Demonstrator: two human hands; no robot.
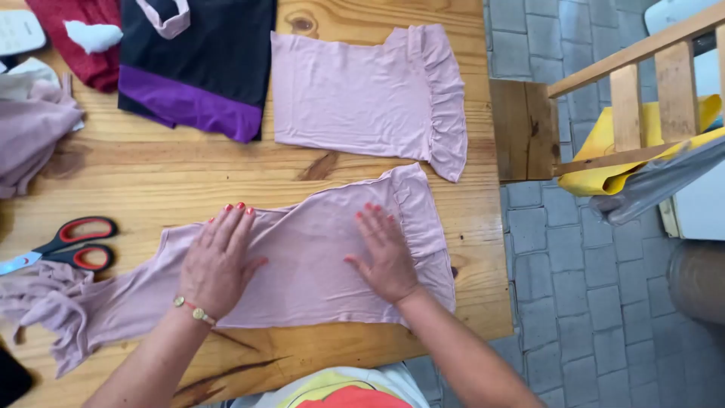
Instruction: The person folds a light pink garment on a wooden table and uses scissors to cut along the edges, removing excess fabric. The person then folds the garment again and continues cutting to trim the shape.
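The wooden table (249, 170) carries everything here, its right edge running close beside the grey paved floor (589, 302), with a wooden chair frame (627, 98) and a yellow sheet (604, 162) just off that side. Across the near half lies the pink garment piece (310, 257), spread mostly flat, its right hem only just inside the table's right edge, its left end trailing into a bunched, twisted tail near the left front corner.

Both hands rest palm-down on it, fingers spread and flat, neither pinching nor gripping: the left hand (217, 264) sits on the left-centre of the cloth, the right hand (385, 253) on the right-centre, the 2 well apart. To smooth this well, the judgement is that the palms should slide outward from the middle with even light pressure, because the thin knit will stretch and ripple if dragged hard; the bunched tail needs untwisting rather than flattening.

A second pink piece with a ruffled edge (370, 98) lies beyond, apart from the first, with bare wood between them. A black and purple garment (200, 68) and a red cloth (79, 34) sit at the far edge, more pink fabric (34, 128) at the left edge.

Red-handled scissors (72, 245) lie just left of the left hand, close to the cloth, so leftward sweeps have little room; the right side is open but short of table
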